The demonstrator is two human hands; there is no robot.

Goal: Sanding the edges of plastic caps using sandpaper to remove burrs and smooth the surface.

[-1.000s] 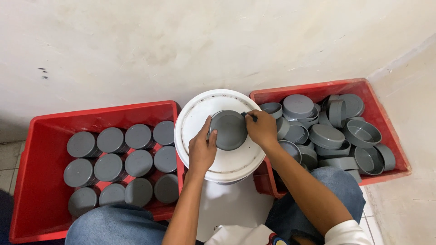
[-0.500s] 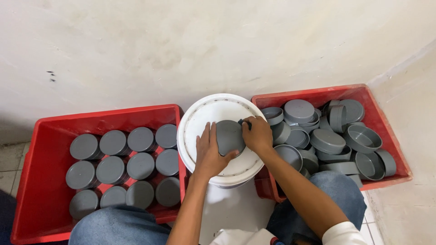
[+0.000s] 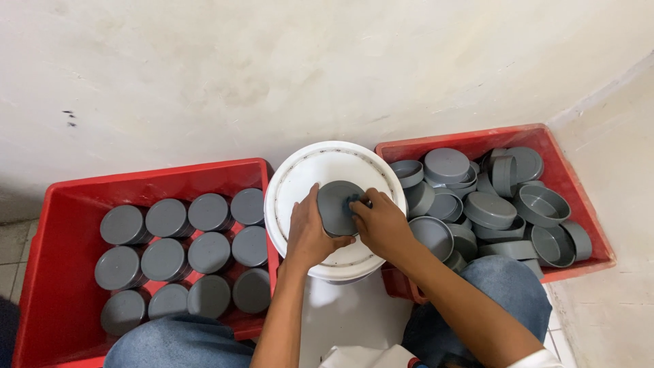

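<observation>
On the round white plastic bucket lid (image 3: 306, 178), the left hand (image 3: 308, 233) clasps a round grey plastic cap (image 3: 337, 206) while the right hand (image 3: 383, 223) pinches at its face; left of the lid a red plastic crate (image 3: 61, 204) holds about eleven upright pieces in rows, and many loose caps (image 3: 487, 204) remain heaped right of it.

A single head-worn camera looks steeply down from close above the person's lap, facing the far wall (image 3: 272, 68). It takes in a red crate (image 3: 61, 204) at left, another red crate (image 3: 545, 136) at right, and both knees at the near edge.
</observation>
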